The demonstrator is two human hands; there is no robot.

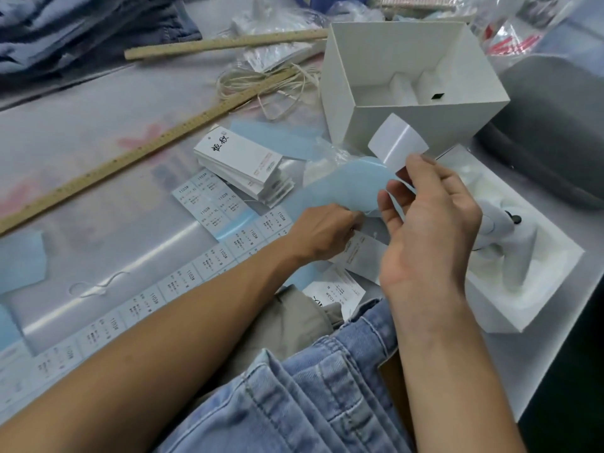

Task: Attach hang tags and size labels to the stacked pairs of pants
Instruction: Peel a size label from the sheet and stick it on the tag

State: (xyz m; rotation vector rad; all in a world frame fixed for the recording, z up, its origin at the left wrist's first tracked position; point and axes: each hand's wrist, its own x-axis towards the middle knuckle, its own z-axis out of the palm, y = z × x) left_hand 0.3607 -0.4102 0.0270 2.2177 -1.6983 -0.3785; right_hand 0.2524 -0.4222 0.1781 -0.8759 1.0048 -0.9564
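Blue backing strip [330,188] curls between your hands. Your right hand [425,230] pinches its white peeled end [397,142]; your left hand [323,233] grips the strip above a hang tag [362,256]

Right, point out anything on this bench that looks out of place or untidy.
A white game controller sits in an open white box at the right, unrelated to tagging. The label strip trails diagonally across the table, the hang tag stack has slid askew, and a string bundle lies tangled by two crossed wooden rulers.
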